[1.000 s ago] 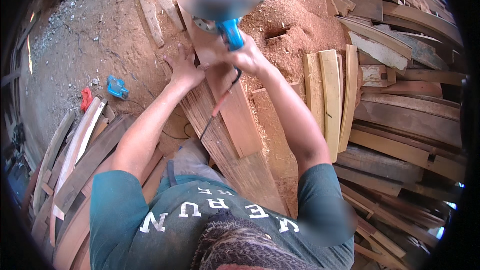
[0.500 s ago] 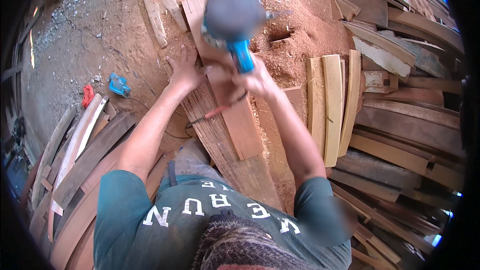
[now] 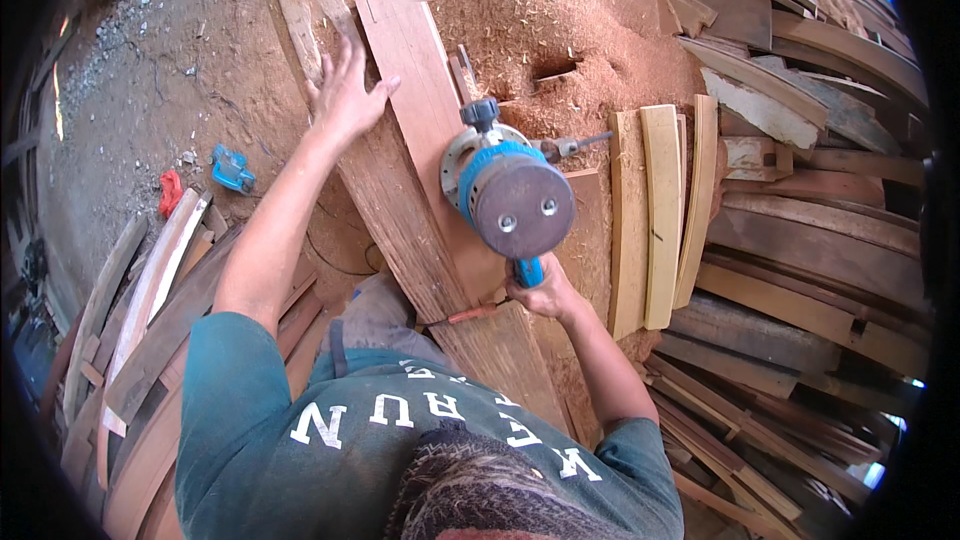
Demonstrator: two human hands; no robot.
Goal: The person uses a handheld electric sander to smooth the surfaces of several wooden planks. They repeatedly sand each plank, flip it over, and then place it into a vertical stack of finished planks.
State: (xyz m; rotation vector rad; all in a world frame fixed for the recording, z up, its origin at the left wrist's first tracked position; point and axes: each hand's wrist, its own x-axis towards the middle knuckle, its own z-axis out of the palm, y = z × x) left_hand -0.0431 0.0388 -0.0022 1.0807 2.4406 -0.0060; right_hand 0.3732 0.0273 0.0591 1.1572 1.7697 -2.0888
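Observation:
A router point(image 3: 524, 208) with a blue body and dark round cap stands over a smooth reddish board point(image 3: 408, 65). My right hand point(image 3: 545, 290) is closed around its blue handle at the near side. The router's round base covers part of the board, and its bit is hidden. Beneath the board lies a longer rough plank point(image 3: 385, 195). Fingers spread, my left hand point(image 3: 348, 98) is left of the board, with the thumb toward its edge; whether it presses down I cannot tell. Below the handle runs a cord with an orange section point(image 3: 472, 314).
Sawdust point(image 3: 560, 15) is heaped at the far right. Pale upright boards point(image 3: 660, 215) stand right of my right arm, before stacked timber point(image 3: 810, 240). More planks point(image 3: 165, 340) lie at left, near a blue tool point(image 3: 232, 169) and a red object point(image 3: 170, 194).
The router, in my right hand, has come toward me along the board from its far end. My left hand has shifted farther away, its fingers spread wider. The orange cord section has moved nearer.

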